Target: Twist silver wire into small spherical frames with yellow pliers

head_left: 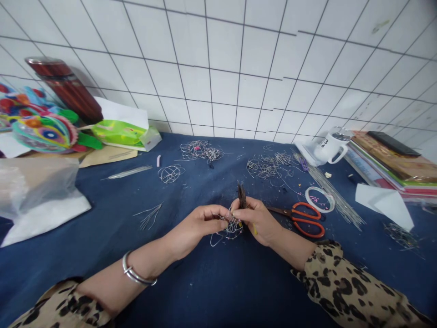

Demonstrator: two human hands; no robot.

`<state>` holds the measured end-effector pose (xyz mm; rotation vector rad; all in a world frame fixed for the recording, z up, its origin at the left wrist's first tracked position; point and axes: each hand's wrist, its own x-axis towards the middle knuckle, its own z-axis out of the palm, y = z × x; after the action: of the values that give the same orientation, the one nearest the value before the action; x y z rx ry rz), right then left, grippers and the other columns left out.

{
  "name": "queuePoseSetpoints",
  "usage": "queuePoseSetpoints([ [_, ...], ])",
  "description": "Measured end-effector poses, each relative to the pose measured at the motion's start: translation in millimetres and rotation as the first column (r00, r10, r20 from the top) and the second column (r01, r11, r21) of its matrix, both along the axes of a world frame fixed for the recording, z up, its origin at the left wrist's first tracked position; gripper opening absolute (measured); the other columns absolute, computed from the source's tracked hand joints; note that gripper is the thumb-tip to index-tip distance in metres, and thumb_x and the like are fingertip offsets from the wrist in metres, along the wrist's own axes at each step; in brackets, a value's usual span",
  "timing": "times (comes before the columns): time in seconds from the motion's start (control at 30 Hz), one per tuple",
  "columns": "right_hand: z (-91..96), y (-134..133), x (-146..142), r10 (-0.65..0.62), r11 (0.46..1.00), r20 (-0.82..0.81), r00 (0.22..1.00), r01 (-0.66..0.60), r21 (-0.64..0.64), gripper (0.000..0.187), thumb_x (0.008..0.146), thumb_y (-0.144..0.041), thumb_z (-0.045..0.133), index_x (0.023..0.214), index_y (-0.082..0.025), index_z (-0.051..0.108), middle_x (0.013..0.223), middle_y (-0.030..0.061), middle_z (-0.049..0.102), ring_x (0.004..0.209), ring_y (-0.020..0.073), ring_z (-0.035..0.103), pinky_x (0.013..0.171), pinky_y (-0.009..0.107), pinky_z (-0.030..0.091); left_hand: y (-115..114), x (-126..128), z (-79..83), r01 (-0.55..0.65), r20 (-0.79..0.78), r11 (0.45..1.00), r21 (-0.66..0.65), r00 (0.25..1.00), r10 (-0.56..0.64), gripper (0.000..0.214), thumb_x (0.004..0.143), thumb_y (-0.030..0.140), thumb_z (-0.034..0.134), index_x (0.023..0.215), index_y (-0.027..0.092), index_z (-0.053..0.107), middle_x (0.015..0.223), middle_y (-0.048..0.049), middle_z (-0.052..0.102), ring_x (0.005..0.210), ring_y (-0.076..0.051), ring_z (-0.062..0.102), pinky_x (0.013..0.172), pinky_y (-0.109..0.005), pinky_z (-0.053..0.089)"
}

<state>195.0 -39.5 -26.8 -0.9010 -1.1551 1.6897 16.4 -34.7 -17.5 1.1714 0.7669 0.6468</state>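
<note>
Between my two hands is a small openwork ball of silvery wire, with tiny pink beads on it. My left hand pinches its left side between thumb and fingers. In my right hand is a pair of pliers with dark jaws pointing up and away and yellow on the handles. The thumb and forefinger of that hand also meet at the top of the wire ball. Red-handled scissors lie just right of my right hand.
Tangled wire, a round wire piece and a bundle of straight wires lie on the blue cloth. A white ring-shaped dish holds pink beads. Behind stand a white mug and a red flask before a tiled wall.
</note>
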Motion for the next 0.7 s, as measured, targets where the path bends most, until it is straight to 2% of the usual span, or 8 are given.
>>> queuePoseSetpoints([
  [0.23, 1.9, -0.9, -1.8, -0.014, 1.000, 0.018, 1.000, 0.013, 0.025, 0.006, 0.069, -0.023, 0.063, 0.073, -0.019, 0.060, 0.067, -0.0036, 0.048, 0.064, 0.0102, 0.042, 0.065, 0.024, 0.034, -0.9, 4.9, -0.6, -0.065, -0.007, 0.997, 0.036, 0.998, 0.066, 0.011, 0.076, 0.025, 0.063, 0.080, 0.015, 0.067, 0.075, -0.0023, 0.058, 0.071, -0.014, 0.048, 0.069, -0.027, 0.037],
  [0.7, 1.6, -2.1, -3.2, -0.026, 0.999, 0.009, 1.000, 0.026, 0.022, 0.007, 0.068, -0.023, 0.063, 0.072, -0.018, 0.059, 0.065, -0.0038, 0.048, 0.062, 0.0096, 0.041, 0.062, 0.023, 0.032, -5.7, 9.4, -5.6, -0.151, -0.023, 0.984, 0.099, 0.988, 0.154, 0.014, 0.076, 0.027, 0.063, 0.073, 0.014, 0.064, 0.068, 0.0009, 0.054, 0.064, -0.010, 0.043, 0.063, -0.024, 0.035],
])
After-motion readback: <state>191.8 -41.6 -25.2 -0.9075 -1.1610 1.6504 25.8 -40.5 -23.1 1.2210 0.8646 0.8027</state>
